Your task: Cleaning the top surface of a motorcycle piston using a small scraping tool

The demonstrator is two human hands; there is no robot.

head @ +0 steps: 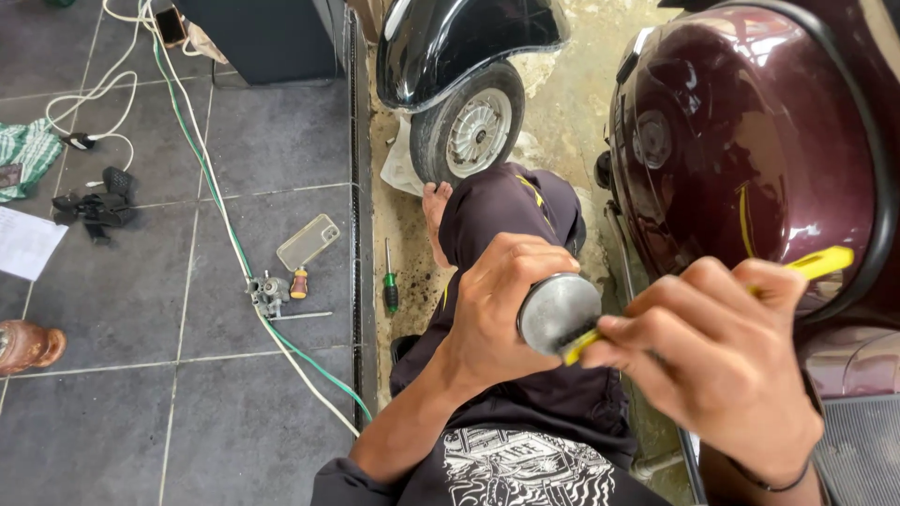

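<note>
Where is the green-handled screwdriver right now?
The green-handled screwdriver lies on the ground left of the person's knee, beside the floor drain channel, below the scooter wheel.

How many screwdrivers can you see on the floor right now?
2. A green-handled screwdriver lies by the floor channel beside the bare foot; a stubby orange-handled screwdriver lies on the tiles next to the clear phone case. Others may be hidden.
</note>
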